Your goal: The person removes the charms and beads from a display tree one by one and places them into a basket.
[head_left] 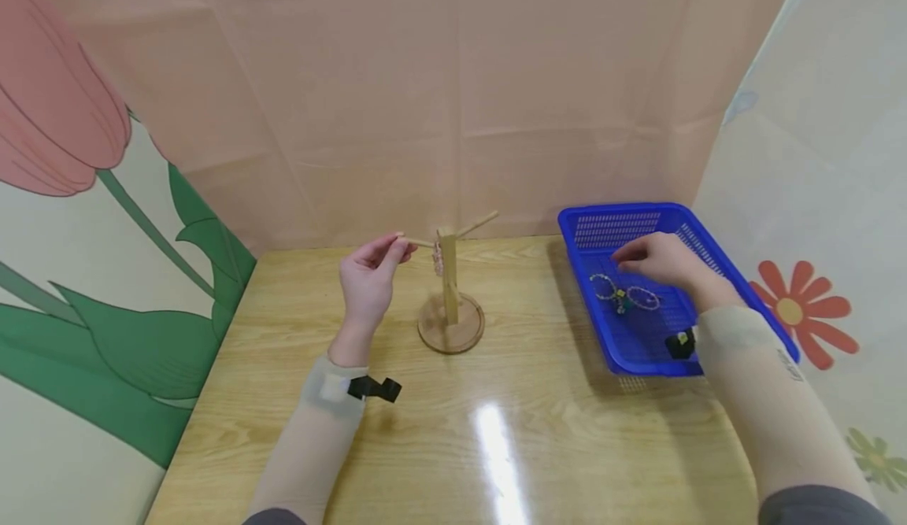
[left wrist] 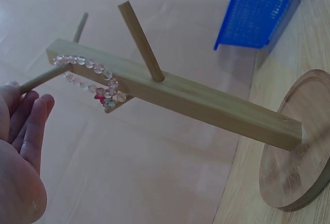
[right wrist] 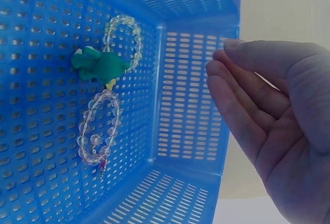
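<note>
Beaded bracelet [left wrist: 98, 68], pinkish and clear with a small red-and-pale charm, hangs around a wooden peg [left wrist: 44, 78], close by the post [left wrist: 206, 105] of an upright stand. Left hand [head_left: 364, 281] pinches that peg's outer end between thumb and fingers. Other pegs jut from the post at different angles. Round wooden base [head_left: 464, 340] sits flat on the counter [head_left: 567, 446]. To the right, well apart from the stand, a blue basket [head_left: 620, 208] with slotted walls. Right hand [head_left: 659, 257] over it, fingers gently bent, thumb near the fingertips, grasp vacant. On the basket floor below: a pale yellowish beaded loop [right wrist: 137, 42], a green charm [right wrist: 107, 67] beside it, and a pale pink-violet beaded loop [right wrist: 84, 128] adjacent. Behind the counter, a pinkish-tan wall covering [head_left: 531, 100]; red flower print [head_left: 822, 305] right of the basket.
</note>
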A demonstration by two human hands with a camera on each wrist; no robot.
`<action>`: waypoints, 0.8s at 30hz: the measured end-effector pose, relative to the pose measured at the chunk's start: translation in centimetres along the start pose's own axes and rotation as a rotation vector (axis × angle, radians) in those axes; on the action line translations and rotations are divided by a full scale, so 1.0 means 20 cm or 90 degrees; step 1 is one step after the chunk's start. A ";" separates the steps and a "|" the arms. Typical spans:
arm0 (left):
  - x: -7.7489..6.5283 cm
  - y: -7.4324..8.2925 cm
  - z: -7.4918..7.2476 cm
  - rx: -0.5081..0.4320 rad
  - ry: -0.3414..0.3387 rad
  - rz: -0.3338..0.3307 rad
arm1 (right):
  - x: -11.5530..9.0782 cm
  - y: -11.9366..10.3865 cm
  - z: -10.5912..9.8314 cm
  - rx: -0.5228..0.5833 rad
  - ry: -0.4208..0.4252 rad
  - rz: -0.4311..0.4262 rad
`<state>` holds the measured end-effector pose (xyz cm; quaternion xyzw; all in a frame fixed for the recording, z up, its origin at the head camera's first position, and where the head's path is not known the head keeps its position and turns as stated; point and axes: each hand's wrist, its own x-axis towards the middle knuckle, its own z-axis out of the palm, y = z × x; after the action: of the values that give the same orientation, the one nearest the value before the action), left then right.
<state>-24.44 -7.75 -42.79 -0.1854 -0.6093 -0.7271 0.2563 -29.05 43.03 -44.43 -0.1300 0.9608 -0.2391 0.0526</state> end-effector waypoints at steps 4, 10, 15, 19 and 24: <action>0.00 0.00 0.00 0.002 0.000 0.000 | -0.02 -0.02 -0.01 0.009 0.003 -0.001; -0.01 0.01 0.00 0.010 0.010 -0.004 | -0.02 -0.04 -0.01 0.018 0.021 -0.010; 0.00 0.01 0.00 0.011 0.013 0.001 | -0.02 -0.06 -0.01 0.011 0.031 -0.023; 0.00 0.01 0.01 0.005 0.013 0.003 | -0.02 -0.09 -0.02 0.010 0.037 -0.021; 0.00 0.01 0.01 -0.003 0.013 0.002 | -0.02 -0.14 -0.04 0.025 0.050 -0.015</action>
<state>-24.24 -7.64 -42.61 -0.1793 -0.6048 -0.7298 0.2635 -28.14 41.20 -42.45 -0.1309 0.9555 -0.2638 0.0145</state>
